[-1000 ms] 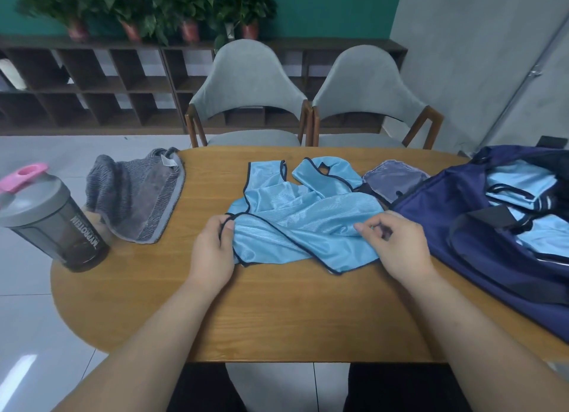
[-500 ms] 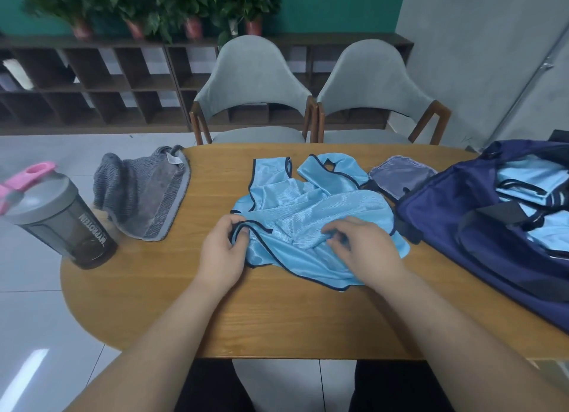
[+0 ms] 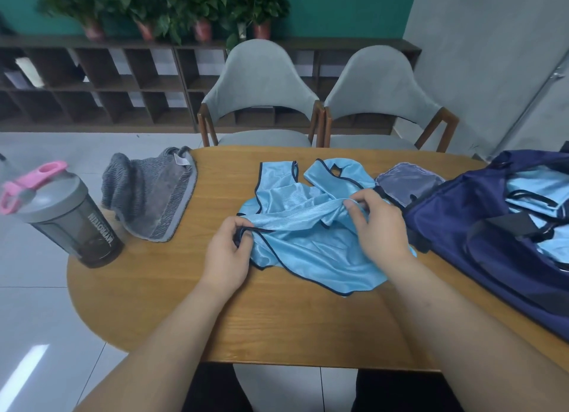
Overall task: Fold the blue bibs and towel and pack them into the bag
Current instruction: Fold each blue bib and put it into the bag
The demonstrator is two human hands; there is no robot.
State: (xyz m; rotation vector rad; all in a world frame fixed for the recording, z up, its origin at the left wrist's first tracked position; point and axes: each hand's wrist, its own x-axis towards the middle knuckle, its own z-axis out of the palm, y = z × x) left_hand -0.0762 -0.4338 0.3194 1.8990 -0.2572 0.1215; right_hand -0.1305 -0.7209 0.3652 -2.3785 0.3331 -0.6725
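Two-handed work at centre frame: pinching the dark hem of the blue bib (image 3: 308,254) with the left hand (image 3: 226,253), clutching a twisted bunch of it in the right hand (image 3: 380,231). Slippery-looking and crumpled on the table (image 3: 277,322), so likely to fold crooked if pulled before untwisting. Further up at right, the open navy duffel bag (image 3: 455,227), folded bibs (image 3: 537,183) already inside. At left, the grey towel (image 3: 154,196) right at the table's edge, liable to slide off if nudged.

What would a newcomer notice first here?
The crumpled light blue bib at the table centre, pinched by the left hand and right hand. Right of it, the open navy duffel bag holds blue bibs; the grey towel lies bunched at left beside a shaker bottle.
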